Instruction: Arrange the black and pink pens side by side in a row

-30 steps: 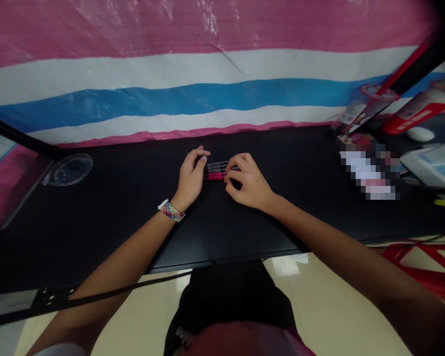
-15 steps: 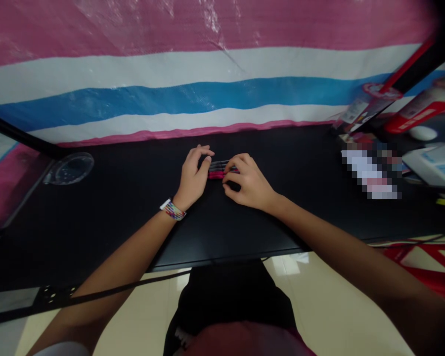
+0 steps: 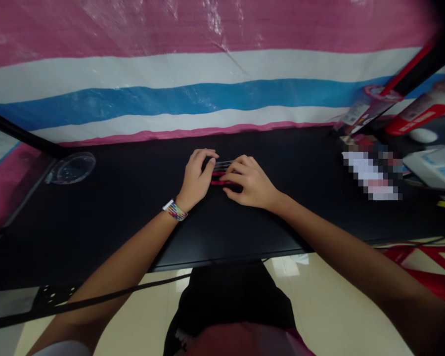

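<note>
A row of slim pink and grey pens (image 3: 222, 173) lay on the black tabletop (image 3: 126, 198), pinched between the left hand (image 3: 197, 179) and right hand (image 3: 250, 182), each grip closed on them.

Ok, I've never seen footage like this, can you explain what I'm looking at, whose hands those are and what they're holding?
This is one camera worn on a person's head, looking down at their own two bare hands. The left hand, with a bright wristband, and the right hand meet over a small bunch of pens, pink and dark, lying on a black table; both hands touch them. A clear dish sits far left, boxes far right, and a striped sheet hangs behind.
</note>
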The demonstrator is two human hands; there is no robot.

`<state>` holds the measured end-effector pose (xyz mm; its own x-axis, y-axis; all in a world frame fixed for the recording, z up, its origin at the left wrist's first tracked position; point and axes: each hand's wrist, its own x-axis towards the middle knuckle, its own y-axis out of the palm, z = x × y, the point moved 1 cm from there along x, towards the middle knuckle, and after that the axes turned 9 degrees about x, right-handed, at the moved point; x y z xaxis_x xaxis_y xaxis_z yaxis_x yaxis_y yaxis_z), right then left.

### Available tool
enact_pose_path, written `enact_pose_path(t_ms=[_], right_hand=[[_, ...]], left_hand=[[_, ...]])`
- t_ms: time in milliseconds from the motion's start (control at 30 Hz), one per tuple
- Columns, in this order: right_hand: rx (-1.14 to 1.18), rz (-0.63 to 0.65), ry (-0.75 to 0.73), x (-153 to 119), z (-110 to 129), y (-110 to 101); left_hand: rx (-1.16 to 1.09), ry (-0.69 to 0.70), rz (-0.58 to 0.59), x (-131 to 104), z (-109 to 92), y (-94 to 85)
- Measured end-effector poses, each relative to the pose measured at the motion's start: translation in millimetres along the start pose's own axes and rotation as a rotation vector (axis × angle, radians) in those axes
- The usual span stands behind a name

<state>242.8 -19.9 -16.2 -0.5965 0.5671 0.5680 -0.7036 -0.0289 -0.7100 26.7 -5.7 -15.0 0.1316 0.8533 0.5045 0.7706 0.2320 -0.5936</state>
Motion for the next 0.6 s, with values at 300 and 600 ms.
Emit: enact_pose_path(t_ms=[300,600], right_hand=[[0.191,-0.096,0.040,3,-8,-3],[0.361,-0.242,0.303,7,-28,-27]], left_hand=[[0.148,0.131,0.117,1,-12,-6.5],[0.103,0.146,0.023,2,-14,-10.2]])
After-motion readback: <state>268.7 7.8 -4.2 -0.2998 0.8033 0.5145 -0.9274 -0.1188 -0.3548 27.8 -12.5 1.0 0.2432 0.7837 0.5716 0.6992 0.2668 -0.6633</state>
